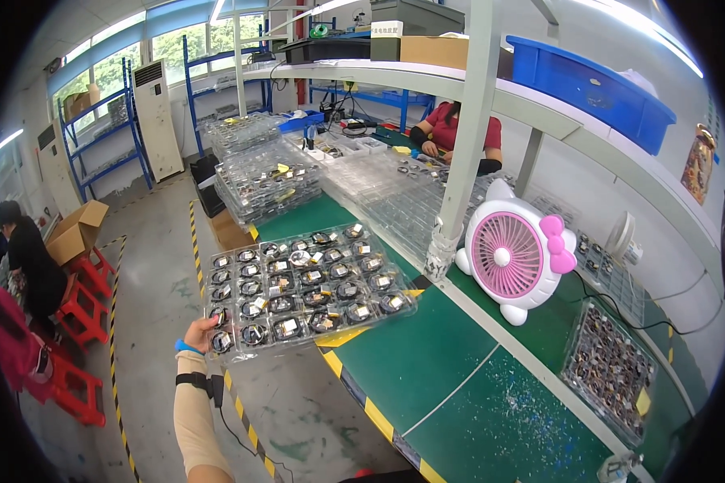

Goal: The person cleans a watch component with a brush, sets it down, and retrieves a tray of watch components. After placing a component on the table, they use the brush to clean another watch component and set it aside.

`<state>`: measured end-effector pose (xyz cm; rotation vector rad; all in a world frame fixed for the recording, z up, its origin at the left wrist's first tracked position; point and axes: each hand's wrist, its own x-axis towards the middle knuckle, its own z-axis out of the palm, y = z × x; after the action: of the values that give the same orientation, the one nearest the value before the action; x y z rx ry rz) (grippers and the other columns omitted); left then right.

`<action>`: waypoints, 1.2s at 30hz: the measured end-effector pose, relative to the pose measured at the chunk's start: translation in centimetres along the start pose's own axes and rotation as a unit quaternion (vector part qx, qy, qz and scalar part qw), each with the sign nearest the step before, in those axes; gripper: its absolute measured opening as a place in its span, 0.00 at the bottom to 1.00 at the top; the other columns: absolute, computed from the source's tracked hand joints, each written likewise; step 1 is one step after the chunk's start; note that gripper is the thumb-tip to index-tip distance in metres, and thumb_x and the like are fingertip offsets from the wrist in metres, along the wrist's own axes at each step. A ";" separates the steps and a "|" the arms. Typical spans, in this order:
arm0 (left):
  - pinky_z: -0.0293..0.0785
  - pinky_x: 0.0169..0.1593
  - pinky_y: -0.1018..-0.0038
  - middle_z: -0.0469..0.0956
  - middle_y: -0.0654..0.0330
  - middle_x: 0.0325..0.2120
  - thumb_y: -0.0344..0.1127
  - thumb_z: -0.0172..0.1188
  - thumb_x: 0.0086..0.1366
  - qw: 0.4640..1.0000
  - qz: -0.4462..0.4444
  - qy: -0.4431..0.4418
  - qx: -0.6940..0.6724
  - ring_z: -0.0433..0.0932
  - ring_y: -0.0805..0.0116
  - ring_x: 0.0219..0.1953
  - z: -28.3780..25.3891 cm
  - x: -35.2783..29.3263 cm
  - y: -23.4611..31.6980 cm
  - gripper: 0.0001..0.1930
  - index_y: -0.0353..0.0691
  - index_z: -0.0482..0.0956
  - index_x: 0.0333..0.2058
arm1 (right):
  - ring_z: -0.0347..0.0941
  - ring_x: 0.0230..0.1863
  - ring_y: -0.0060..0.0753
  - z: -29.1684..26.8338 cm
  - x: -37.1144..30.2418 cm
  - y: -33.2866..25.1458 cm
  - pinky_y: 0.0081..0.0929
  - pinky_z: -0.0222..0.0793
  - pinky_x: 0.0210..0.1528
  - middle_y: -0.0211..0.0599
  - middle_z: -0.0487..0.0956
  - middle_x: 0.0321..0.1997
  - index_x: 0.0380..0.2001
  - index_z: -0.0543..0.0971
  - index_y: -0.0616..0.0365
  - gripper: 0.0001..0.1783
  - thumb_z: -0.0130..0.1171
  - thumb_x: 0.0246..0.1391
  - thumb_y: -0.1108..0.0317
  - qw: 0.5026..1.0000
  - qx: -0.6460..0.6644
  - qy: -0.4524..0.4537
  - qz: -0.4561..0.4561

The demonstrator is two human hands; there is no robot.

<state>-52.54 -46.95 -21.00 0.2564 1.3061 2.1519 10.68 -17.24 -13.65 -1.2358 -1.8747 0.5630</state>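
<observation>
My left hand grips the near left corner of a clear plastic tray, fingers closed on its edge. Rows of small round black coiled parts fill the compartments, many with a white or silvery piece on top. At its left the tray hangs out over the floor, and its right end overlaps the edge of the green-topped bench. The frame does not make clear whether it rests on the bench there. A blue band and a black strap circle my left wrist and forearm. My right hand is out of sight.
Stacked clear trays stand farther along the bench. A pink-and-white fan and a metal post are on the right. Beyond them sits a person in red. Red stools line the left. Bits litter the near bench.
</observation>
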 end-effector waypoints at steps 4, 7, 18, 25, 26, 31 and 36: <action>0.75 0.50 0.55 0.78 0.41 0.41 0.35 0.56 0.62 0.999 -0.010 -0.011 0.046 0.79 0.46 0.43 0.5 1.2 0.8 0.20 0.26 0.73 0.48 | 0.71 0.39 0.36 0.8 0.2 0.1 0.31 0.68 0.45 0.45 0.76 0.38 0.33 0.74 0.63 0.07 0.60 0.57 0.71 1.000 -0.004 0.002 0.004; 0.75 0.50 0.55 0.78 0.41 0.40 0.37 0.57 0.62 0.997 -0.014 0.002 0.076 0.79 0.47 0.42 -0.8 3.6 1.5 0.20 0.26 0.73 0.48 | 0.71 0.38 0.37 1.6 0.5 0.3 0.31 0.68 0.45 0.45 0.75 0.38 0.34 0.74 0.63 0.07 0.60 0.57 0.70 1.000 0.000 -0.005 -0.002; 0.74 0.53 0.59 0.76 0.49 0.47 0.66 0.52 0.61 0.995 0.064 0.045 -0.068 0.76 0.54 0.47 0.2 10.6 2.5 0.40 0.32 0.68 0.55 | 0.71 0.38 0.39 2.4 1.3 -1.0 0.33 0.69 0.45 0.47 0.75 0.38 0.35 0.74 0.63 0.08 0.59 0.58 0.70 0.999 -0.049 -0.020 -0.002; 0.63 0.61 0.53 0.66 0.51 0.58 0.68 0.48 0.61 0.885 0.228 0.081 -0.398 0.63 0.50 0.61 -0.3 10.6 -5.6 0.40 0.41 0.62 0.61 | 0.71 0.38 0.39 2.9 1.2 -1.0 0.33 0.69 0.44 0.47 0.75 0.38 0.34 0.73 0.63 0.08 0.59 0.57 0.70 0.998 -0.058 -0.027 0.000; 0.63 0.61 0.53 0.66 0.51 0.58 0.68 0.48 0.61 0.885 0.221 0.077 -0.403 0.63 0.50 0.61 3.4 10.6 -6.4 0.40 0.41 0.62 0.61 | 0.71 0.38 0.40 3.1 1.0 -0.9 0.33 0.69 0.44 0.47 0.75 0.38 0.34 0.73 0.63 0.08 0.60 0.57 0.70 0.998 -0.063 -0.016 0.004; 0.72 0.53 0.57 0.71 0.55 0.53 0.48 0.55 0.66 0.931 0.248 0.209 -0.166 0.71 0.55 0.54 11.0 10.0 -6.7 0.26 0.41 0.65 0.58 | 0.71 0.38 0.40 3.2 0.8 -0.8 0.34 0.69 0.45 0.47 0.75 0.39 0.35 0.73 0.62 0.08 0.60 0.57 0.70 0.999 -0.038 -0.028 0.010; 0.79 0.43 0.61 0.77 0.57 0.46 0.36 0.55 0.67 0.964 0.172 0.180 -0.097 0.79 0.59 0.44 8.9 11.0 -6.8 0.18 0.38 0.69 0.53 | 0.71 0.39 0.40 2.7 0.7 -0.7 0.34 0.68 0.46 0.46 0.75 0.40 0.37 0.73 0.62 0.08 0.59 0.58 0.70 0.999 -0.023 -0.033 0.015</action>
<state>-54.68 -31.70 -23.93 0.0071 1.3040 2.7012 7.93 -16.78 -14.43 -1.2922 -1.9365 0.5866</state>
